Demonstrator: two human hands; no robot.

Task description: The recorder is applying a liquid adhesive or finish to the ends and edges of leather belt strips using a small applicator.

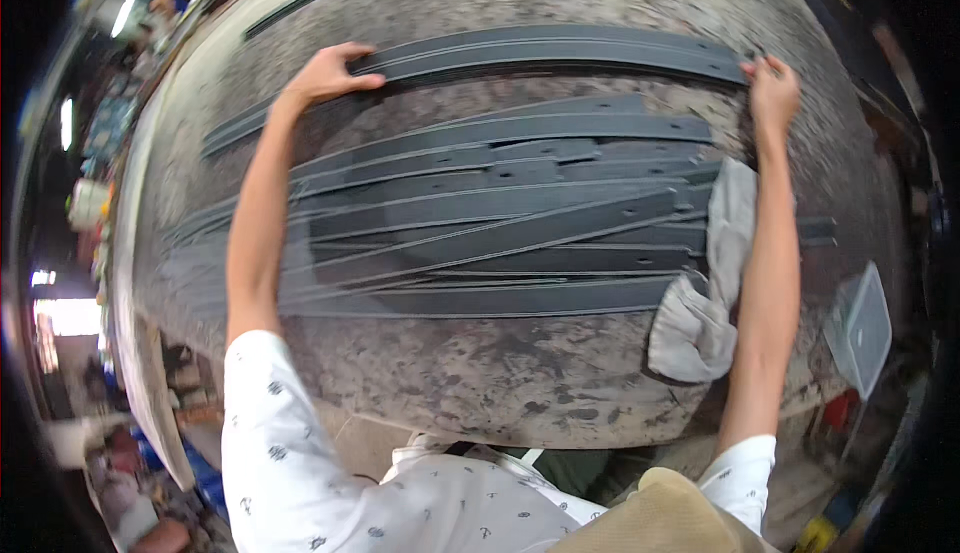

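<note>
My left hand (328,75) lies palm down with fingers curled over the near edge of the long dark strip (560,51) in the upper middle of the frame, pressing on it rather than closing round it; my right hand (773,88) pinches the same strip's far end at the upper right, fingertips closed on its corner. That strip sits at the top of the frame, apart from the pile of dark strips (480,223) spread across the centre, which overlap at slight angles. A grey cloth (715,273) drapes off the right end of the pile, just beside my right forearm. A clear plastic tub (862,328) stands at the right edge of the stained, mottled worktable (480,373). From here I judge the risks to be these: the strip is long and thin, held only at its ends, so it may sag or twist if lifted and slide out of the flat left-hand hold; dragging it back could catch the loose pile and shift it; and my right forearm could snag the cloth.
</note>
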